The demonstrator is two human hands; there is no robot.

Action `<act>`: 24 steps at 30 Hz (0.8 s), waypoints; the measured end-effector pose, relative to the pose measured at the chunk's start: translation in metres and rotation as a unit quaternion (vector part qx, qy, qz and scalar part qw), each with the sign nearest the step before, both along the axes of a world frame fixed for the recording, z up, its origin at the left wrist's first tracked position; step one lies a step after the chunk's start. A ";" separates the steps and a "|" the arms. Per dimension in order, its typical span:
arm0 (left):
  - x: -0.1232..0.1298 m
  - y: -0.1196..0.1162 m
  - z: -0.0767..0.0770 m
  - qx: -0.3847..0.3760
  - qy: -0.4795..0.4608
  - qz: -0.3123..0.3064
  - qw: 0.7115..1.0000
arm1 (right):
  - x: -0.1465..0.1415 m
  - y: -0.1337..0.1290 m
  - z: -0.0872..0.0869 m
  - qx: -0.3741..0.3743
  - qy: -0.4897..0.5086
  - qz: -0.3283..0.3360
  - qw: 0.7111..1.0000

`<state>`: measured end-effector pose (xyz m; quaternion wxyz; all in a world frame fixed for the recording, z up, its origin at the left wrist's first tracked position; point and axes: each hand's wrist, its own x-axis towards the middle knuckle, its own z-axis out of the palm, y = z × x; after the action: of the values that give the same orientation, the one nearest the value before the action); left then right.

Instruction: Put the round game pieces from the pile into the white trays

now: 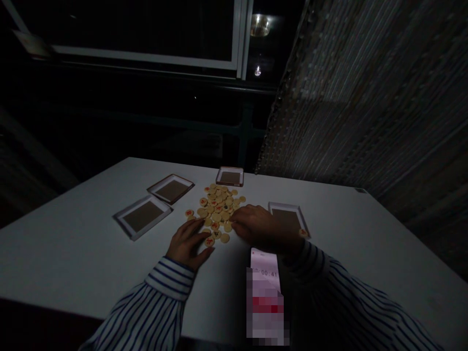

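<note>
Round wooden discs with red or black characters form a heap (216, 217) in the middle of the white table (365, 258). At the heap's near left edge is my left hand (187, 243), its fingers spread and its fingertips touching discs. My right hand (258, 225) is at the heap's right side with its fingers curled together and pointing left; what lies between the fingertips is too small and dark to make out. A single disc with a red mark (303, 233) lies apart, at the near corner of the right box tray (304, 219).
Two shallow box trays stand at the left, one nearer (132, 235) and one behind it (155, 192). Another tray (230, 184) sits behind the heap. A lit phone (263, 263) showing a timer lies in front. A bead curtain (329, 112) hangs at the back right.
</note>
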<state>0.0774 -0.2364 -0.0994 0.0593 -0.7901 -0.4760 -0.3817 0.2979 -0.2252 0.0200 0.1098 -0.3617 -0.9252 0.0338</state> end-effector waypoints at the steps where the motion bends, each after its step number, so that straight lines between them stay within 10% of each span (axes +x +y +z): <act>1: 0.000 0.000 0.000 0.000 0.003 0.000 1.000 | -0.001 0.001 -0.004 -0.001 0.005 0.000 1.000; 24: -0.009 0.005 -0.006 0.069 0.065 -0.046 0.994 | -0.007 0.011 -0.044 0.035 0.087 0.015 0.995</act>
<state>0.0685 -0.2316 -0.1058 0.1265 -0.8282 -0.4068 -0.3640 0.2905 -0.2146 -0.0236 0.2025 -0.3393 -0.9180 0.0342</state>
